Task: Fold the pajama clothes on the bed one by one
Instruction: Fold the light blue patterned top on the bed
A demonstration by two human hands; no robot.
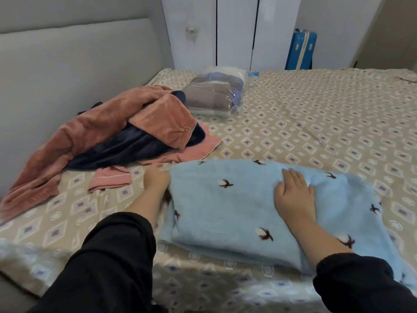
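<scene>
Black sleeves sat nearest the lens: left sleeve (108, 263) low centre-left, right sleeve (356, 281) at bottom-right corner, both forearms bare past the cuffs. Right hand (293, 193) lay palm-down on the light-blue pajama piece (237, 211), fingers straight and close together, pressing the cloth flat; nothing gripped. Left hand (155, 179) sat at the far-left corner of the same piece, fingers bent down toward the cloth edge; fingertips hidden & blurred, so could not tell whether it pinched the fabric or only touched it. Blue piece: fleecy, dark sprig print w/ white tufts, folded over in layers, lying on the near part of the bed (316, 123), close to the mattress edge. Bed sheet: beige, diamond & ring pattern. Unfolded heap obs. on the left side of the bed, just beyond the left hand: salmon garment (94, 127) draped over and around a navy garment (126, 150), w/ a small pink piece (110, 178) lying separately on the sheet just left of the left hand. Clear plastic bag (216, 96) holding folded brown & blue textiles rested further back, right by the heap's far end. Grey padded headboard (67, 64) ran along the left. White wardrobe (234, 30) stood behind the bed; blue suitcase (301, 50) was upright to its right.
</scene>
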